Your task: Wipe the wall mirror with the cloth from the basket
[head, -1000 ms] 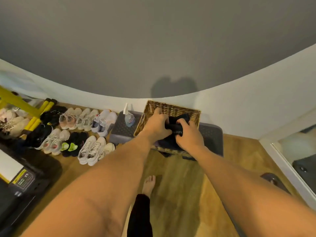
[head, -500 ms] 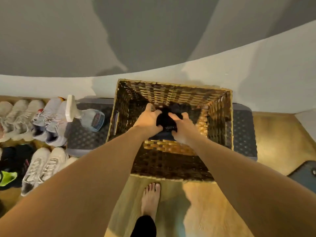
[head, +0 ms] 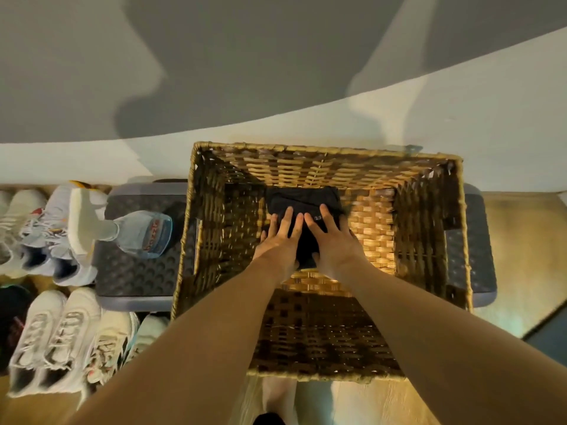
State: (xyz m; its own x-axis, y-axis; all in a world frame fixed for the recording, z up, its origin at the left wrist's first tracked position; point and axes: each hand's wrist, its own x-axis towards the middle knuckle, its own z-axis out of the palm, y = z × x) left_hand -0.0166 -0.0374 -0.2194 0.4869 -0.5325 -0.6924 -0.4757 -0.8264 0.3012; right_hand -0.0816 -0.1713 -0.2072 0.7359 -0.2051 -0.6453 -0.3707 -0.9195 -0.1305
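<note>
While both hands (head: 306, 237) press the cloth (head: 302, 197), its small lettering blurs.

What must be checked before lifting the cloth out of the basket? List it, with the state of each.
1. Cloth inside the basket: ok.
2. Left hand on the cloth: ok, fingers straight on top.
3. Right hand on the cloth: ok, fingers straight on top.
4. Cloth gripped for lifting: not ok, neither hand curls round it.
5. Cloth free of the weave: cannot tell.
6. Spray bottle clear of the arms: ok, left of the basket.
</note>
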